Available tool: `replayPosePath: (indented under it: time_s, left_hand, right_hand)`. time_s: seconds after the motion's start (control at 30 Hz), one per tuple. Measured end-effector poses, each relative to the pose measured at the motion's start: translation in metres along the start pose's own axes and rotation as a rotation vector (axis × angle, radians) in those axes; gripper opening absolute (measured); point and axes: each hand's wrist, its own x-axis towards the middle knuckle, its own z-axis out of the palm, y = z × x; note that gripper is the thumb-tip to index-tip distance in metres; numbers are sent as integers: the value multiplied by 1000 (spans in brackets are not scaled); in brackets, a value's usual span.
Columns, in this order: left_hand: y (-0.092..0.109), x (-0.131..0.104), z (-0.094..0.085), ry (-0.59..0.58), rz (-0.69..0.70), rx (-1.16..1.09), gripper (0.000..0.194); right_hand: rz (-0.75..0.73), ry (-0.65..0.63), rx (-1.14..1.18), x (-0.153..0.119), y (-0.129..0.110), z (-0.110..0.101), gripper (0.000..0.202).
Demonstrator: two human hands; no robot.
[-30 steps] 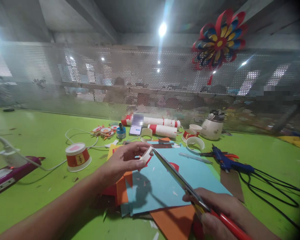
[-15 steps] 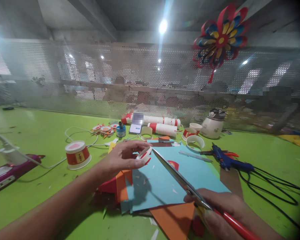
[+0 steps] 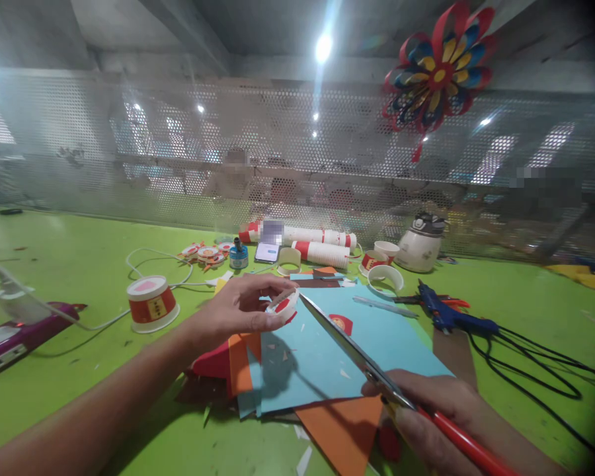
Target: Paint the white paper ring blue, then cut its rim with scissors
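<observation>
Between its thumb and fingers my left hand (image 3: 250, 304) holds a small white-and-red paper piece (image 3: 283, 305) over the blue paper (image 3: 317, 370). My right hand (image 3: 426, 410) grips red-handled scissors (image 3: 347, 340), whose blades look closed and point up and left. Their tip is close beside the paper piece; whether it touches cannot be made out. A red scrap with a round emblem (image 3: 341, 324) and small white clippings lie on the blue sheet. Orange paper (image 3: 340, 430) sticks out beneath it.
A red-and-white paper cup (image 3: 153, 305) and a purple power strip (image 3: 30, 337) are at left. Behind are an ink bottle (image 3: 238, 254), a phone (image 3: 266, 252) and stacked cups (image 3: 320, 254). A blue glue gun (image 3: 451, 317) with black cable lies right, near a white jug (image 3: 420, 246).
The paper piece in my left hand has turned slightly, showing more of its red-and-white face. The whole view has shifted a little; both hands keep their hold.
</observation>
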Motion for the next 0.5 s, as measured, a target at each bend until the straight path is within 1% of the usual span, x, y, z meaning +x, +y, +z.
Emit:
replayPosePath:
  time_s: [0.1,0.17,0.3,0.4,0.5]
  left_hand:
    - [-3,0,-2,-16,-1,5,46]
    - [-5,0,-4,-23,-2,6,47]
    - [-4,0,-5,-33,-27,12,48]
    - [-2,1,-4,-41,-27,-15,47]
    - [-1,1,-3,-40,4,-47,43]
  right_hand:
    - [0,-54,-2,2,-1,-2,48]
    - [-5,-65,21,2,-1,-1,47]
    - [-6,-62,80,2,0,2,53]
    - [24,-61,35,2,-2,1,54]
    - [59,-81,-13,1,-6,-1,57]
